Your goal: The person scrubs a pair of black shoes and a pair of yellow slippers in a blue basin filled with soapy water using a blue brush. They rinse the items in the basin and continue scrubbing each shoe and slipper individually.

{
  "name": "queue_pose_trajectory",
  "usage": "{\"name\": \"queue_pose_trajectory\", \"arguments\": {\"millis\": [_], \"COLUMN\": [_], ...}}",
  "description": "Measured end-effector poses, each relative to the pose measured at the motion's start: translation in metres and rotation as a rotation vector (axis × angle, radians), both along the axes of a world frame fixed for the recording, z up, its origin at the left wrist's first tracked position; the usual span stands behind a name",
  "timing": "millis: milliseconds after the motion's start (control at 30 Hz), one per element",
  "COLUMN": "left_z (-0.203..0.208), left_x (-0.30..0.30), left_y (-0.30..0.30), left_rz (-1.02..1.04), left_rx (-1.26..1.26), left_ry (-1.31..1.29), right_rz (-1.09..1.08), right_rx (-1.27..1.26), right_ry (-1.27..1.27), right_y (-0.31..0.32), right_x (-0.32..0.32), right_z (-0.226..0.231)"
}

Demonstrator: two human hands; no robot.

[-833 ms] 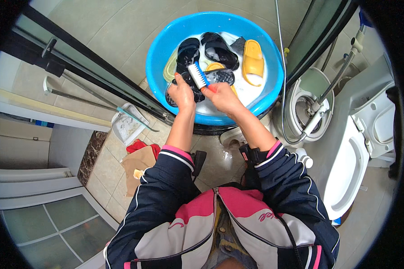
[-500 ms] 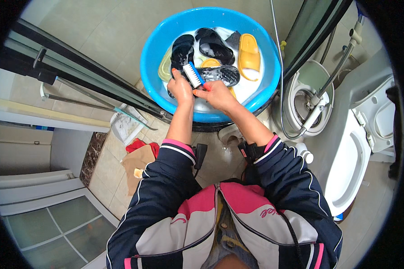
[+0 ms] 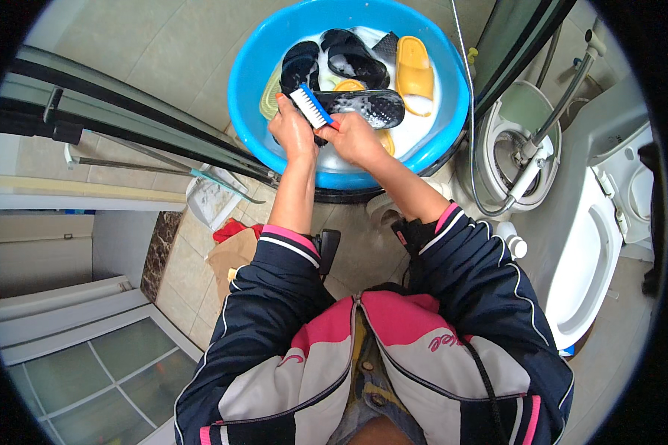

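Observation:
Over a blue basin (image 3: 239,111) of white suds, my right hand (image 3: 356,139) grips a scrub brush (image 3: 309,106) with a blue and red handle. Its white bristles show, turned sideways. My left hand (image 3: 293,130) is closed on the near end of a black slipper (image 3: 375,109), partly hidden behind the brush and hands. Foam clings to the slipper's dotted sole. Beyond it lie a black slipper (image 3: 300,67) on the left and another black slipper (image 3: 356,65) beside it. A yellow slipper (image 3: 414,78) rests at the right, and a pale green slipper (image 3: 271,96) at the left.
A glass door frame (image 3: 200,130) runs along the left. Below it lie a dustpan (image 3: 211,200) and a red cloth (image 3: 234,228). On the right stand a small washing tub (image 3: 519,148), a shower hose (image 3: 466,148), a white bottle (image 3: 513,241) and a toilet (image 3: 590,259).
The brush has shifted slightly left over the slipper. The slipper in my left hand reaches a little farther right. The whole view has tilted slightly, and the basin sits higher in it.

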State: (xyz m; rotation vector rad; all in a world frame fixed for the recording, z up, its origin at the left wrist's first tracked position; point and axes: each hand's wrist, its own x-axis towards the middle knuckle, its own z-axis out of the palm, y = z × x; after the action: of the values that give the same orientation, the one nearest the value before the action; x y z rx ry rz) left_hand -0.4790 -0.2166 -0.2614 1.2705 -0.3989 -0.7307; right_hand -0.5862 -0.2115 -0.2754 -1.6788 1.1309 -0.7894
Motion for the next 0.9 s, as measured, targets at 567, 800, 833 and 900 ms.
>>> {"name": "queue_pose_trajectory", "arguments": {"millis": [567,800,833,900], "left_z": [0.014,0.009,0.008,0.014], "left_x": [-0.003,0.01,0.01,0.008], "left_y": [0.014,0.017,0.018,0.019], "left_rz": [-0.25,-0.574,-0.528,-0.47], "left_rx": [-0.037,-0.041,-0.068,-0.08], "left_ry": [-0.245,-0.263,-0.195,-0.182], "right_rz": [-0.005,0.023,0.06,0.118], "right_rx": [0.021,0.465,0.506,0.483], "right_ry": [-0.241,-0.354,-0.372,-0.29], "right_y": [-0.015,-0.019,-0.019,-0.024], "right_x": [-0.004,-0.015,-0.015,-0.021], "right_z": [-0.001,0.016,0.016,0.021]}}
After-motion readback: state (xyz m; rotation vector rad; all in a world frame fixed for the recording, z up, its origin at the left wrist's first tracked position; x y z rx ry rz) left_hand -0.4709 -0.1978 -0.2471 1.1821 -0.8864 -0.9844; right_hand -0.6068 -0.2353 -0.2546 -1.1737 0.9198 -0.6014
